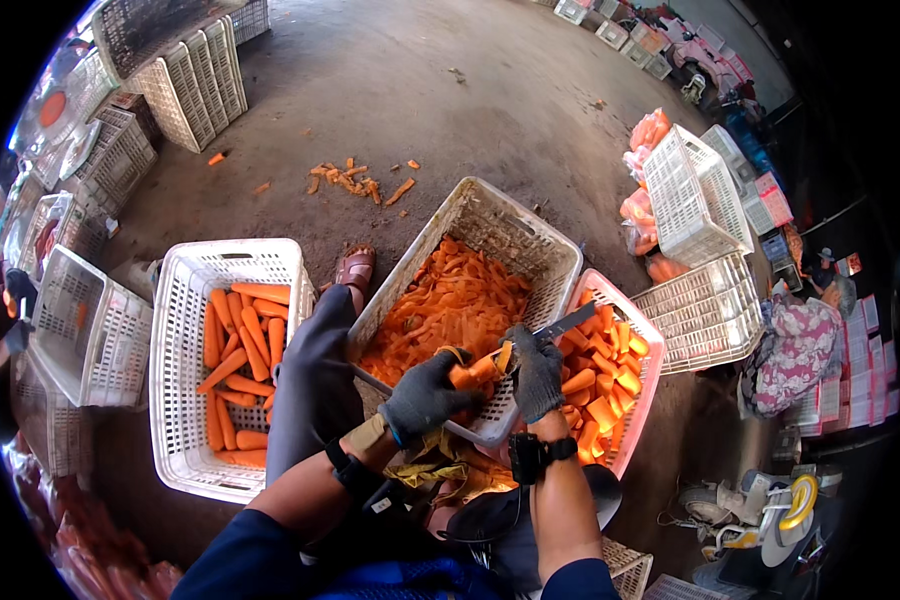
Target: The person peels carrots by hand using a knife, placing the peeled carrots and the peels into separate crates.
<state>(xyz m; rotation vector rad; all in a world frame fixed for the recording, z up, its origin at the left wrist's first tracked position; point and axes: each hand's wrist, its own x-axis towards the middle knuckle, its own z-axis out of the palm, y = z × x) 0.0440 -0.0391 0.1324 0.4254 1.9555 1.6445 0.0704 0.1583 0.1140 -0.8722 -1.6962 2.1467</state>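
My left hand [429,396], in a grey knit glove, is closed around an orange carrot [482,370] above the middle crate [525,210]. In my right hand [537,375], also gloved, is a knife [566,321] whose flat metal blade points up and right. A strip of carrot peel [504,357] stands between the carrot and my right fingers, which hide the knife's handle. Below both hands, carrot peelings [450,300] fill the bottom of the dirty white middle crate. Cut carrot pieces [604,367] lie in a pink crate [649,420] at right.
Whole carrots [251,330] lie in a white crate [166,375] left of my leg. Scraps of peel [345,178] litter the floor ahead. Crates [697,195] and bagged carrots [637,210] stand at right. More crates [90,322] and another person's gloved hand [19,285] are at far left.
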